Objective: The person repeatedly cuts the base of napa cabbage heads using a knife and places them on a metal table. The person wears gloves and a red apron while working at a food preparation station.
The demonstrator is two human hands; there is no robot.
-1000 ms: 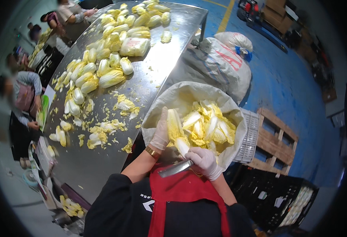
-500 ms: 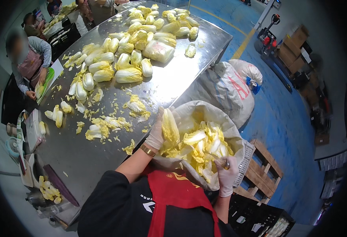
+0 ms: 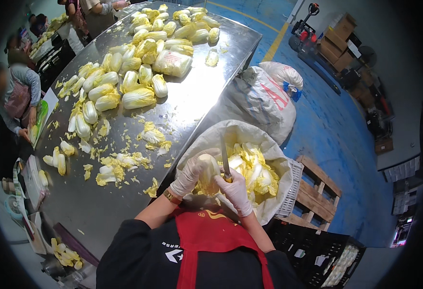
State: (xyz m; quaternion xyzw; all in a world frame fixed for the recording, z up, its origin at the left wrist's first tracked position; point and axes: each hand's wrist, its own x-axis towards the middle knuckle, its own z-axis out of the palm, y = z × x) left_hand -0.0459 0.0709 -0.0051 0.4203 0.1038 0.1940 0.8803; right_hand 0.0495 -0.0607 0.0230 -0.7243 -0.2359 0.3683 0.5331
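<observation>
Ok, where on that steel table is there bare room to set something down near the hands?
Bare steel lies on the steel table between the cabbage pile and its right edge, and along the near end below the leaf scraps. The far half is crowded with cabbages. Both the left hand and right hand are over the full sack.

Cabbages (image 3: pixel 139 98) heaped on steel table (image 3: pixel 192 103).

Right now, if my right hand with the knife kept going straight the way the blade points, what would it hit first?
The right hand holds the knife with its blade pointing away from you, over the open sack. Straight on, it would probably meet the sack's far rim first, then the steel table edge; depth is hard to judge.
</observation>
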